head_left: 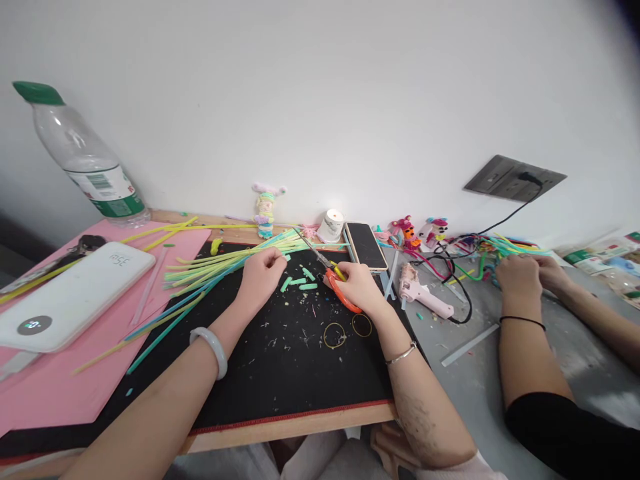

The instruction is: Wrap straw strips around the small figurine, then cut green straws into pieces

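Observation:
My left hand (261, 275) is closed in a pinch above the black mat, beside a bundle of yellow-green and blue pipe cleaners (200, 270). A bit of green shows by its fingertips, but what they hold is mostly hidden. My right hand (356, 288) is wrapped round the orange handles of a pair of scissors (320, 257), whose blades point up and left. Between the hands, several short green pipe cleaner pieces (299, 281) lie on the mat (280, 373). Two yellow rubber bands (334, 335) lie nearer to me, among small scraps.
At left stand a plastic bottle (95, 160) and a white power bank (75, 293) on pink sheets (100, 393). A doll (265, 210), white cup (331, 225) and phone (367, 245) line the wall. Rightward are a glue gun (425, 293) with a black cord and another person's hands (520, 277).

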The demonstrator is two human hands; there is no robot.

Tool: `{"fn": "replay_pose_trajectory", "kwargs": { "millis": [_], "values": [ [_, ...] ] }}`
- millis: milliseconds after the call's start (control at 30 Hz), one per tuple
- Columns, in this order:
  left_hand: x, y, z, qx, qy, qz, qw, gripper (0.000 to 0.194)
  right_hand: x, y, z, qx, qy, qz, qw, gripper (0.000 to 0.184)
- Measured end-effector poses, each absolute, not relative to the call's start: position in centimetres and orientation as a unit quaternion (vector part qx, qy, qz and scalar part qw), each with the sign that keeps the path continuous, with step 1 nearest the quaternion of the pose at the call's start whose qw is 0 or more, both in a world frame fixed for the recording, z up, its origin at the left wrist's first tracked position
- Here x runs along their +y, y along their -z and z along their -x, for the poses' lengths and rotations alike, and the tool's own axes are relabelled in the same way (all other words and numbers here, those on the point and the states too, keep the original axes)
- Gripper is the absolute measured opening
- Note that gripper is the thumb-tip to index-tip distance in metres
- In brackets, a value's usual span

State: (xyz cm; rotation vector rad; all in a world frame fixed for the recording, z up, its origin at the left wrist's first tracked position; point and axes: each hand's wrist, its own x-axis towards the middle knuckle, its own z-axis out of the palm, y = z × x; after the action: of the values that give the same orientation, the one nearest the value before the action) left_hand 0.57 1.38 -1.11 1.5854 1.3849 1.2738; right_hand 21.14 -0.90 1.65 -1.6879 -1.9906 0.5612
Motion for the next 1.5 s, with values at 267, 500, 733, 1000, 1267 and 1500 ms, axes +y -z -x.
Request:
{"fn": "replay_pose_trajectory", "kwargs": {
  "millis": [267,500,733,1000,1267,1500],
  "values": [
    [1.6,1.6,-0.9,0.528,-0.396,-0.728,0.185,0.019,-0.3,-0.9,-21.6,-0.708,-0.113,0.644,0.268,0.035],
    [2.5,1.8,-1.5,0.461,-0.354,-0.810,0.082,0.029,-0.3,-0.6,-21.5,-0.706,-0.105,0.643,0.278,0.035],
    [3.2,2.4,-3.7,0.474,-0.260,-0.840,0.048,0.038,-0.1,-0.7,-21.5,-0.702,-0.102,0.644,0.286,0.033],
    [3.9,2.6,-4.0,0.477,-0.246,-0.842,0.053,0.035,-0.3,-0.8,-21.4,-0.702,-0.104,0.642,0.290,0.035],
    [4.4,1.7,-2.8,0.486,-0.479,-0.726,0.082,0.030,-0.4,-1.2,-21.5,-0.681,-0.078,0.656,0.314,0.034],
    [4.0,1.1,-1.4,0.525,-0.625,-0.509,0.275,0.018,-0.3,-0.7,-21.7,-0.692,-0.064,0.686,0.215,0.030]
  ]
}}
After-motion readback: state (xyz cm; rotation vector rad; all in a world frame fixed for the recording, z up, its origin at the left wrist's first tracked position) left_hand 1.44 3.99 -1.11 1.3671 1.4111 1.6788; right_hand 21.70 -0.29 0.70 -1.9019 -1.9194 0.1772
